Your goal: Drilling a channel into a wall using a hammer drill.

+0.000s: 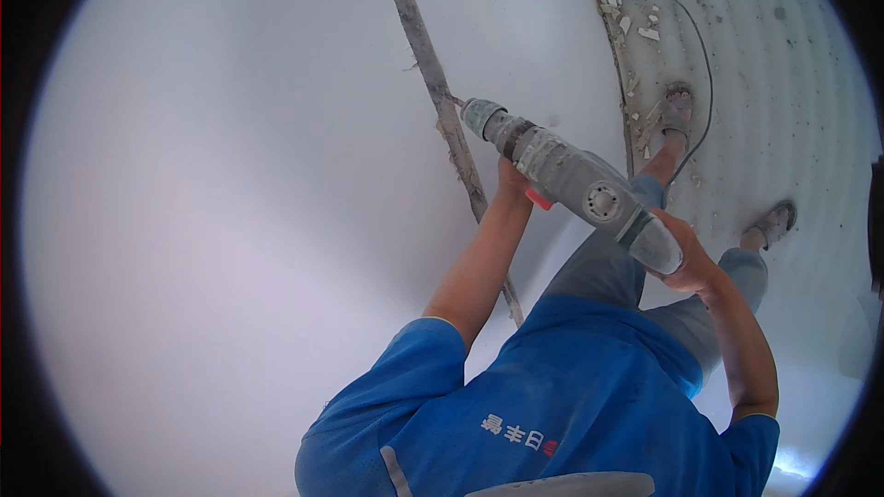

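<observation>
A grey, dust-coated rotary hammer [562,168] is held across the front of my body, its nose pointing up and left at the white wall. The short bit [455,101] at its tip meets a long, rough-edged groove [425,60] cut into that wall. My left hand [512,181] grips the tool from below, just behind the chuck, near a red part; most of its fingers are hidden behind the body. At the rear end, my right hand [689,256] is closed round the handle, which the housing partly covers.
The white wall [212,175] fills the left side. Broken plaster chips [648,34] lie along its foot on the dusty floor [773,83]. A dark cable [707,64] curves over the floor beside my sandalled feet [679,109].
</observation>
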`<state>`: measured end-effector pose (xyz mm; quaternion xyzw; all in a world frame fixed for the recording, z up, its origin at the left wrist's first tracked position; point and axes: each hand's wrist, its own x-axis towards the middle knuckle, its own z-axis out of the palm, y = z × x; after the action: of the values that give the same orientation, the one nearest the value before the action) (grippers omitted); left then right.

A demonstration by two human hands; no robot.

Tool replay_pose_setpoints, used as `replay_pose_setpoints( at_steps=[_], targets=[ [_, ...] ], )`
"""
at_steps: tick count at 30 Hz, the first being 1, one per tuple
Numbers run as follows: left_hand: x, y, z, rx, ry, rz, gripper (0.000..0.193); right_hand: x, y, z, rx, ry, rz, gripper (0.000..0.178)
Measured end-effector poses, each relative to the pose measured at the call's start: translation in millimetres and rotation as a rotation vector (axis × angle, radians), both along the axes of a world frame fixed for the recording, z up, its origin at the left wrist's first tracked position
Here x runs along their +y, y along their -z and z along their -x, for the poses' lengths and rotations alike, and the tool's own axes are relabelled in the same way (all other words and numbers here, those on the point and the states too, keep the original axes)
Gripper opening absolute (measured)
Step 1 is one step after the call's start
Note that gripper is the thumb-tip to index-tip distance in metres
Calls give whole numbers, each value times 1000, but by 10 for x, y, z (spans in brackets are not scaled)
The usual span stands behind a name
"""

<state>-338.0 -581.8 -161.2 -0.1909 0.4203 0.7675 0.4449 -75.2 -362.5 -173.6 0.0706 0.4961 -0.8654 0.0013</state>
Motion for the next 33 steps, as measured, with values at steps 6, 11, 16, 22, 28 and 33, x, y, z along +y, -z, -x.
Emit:
replay_pose_setpoints(
  at_steps=[6, 11, 16, 22, 28, 33],
  targets=[
    [57, 3, 50, 7, 86, -115, 33, 39, 37, 78, 16, -47, 18, 60],
    [188, 24, 119, -147, 163, -47, 31, 118, -31, 81, 7, 52, -173, 53],
    [57, 27, -36, -19, 105, -32, 32, 111, 35, -96, -48, 1, -56, 59],
    [22, 113, -40, 20, 74, -35, 31, 327, 271, 28, -70, -142, 47, 61],
    [-56, 206, 88, 46, -14, 136, 36, 426, 412, 170, -80, -230, 97, 58],
    [-5, 159, 142, 16, -6, 110, 28, 365, 342, 205, -33, -176, 14, 57]
  ],
)
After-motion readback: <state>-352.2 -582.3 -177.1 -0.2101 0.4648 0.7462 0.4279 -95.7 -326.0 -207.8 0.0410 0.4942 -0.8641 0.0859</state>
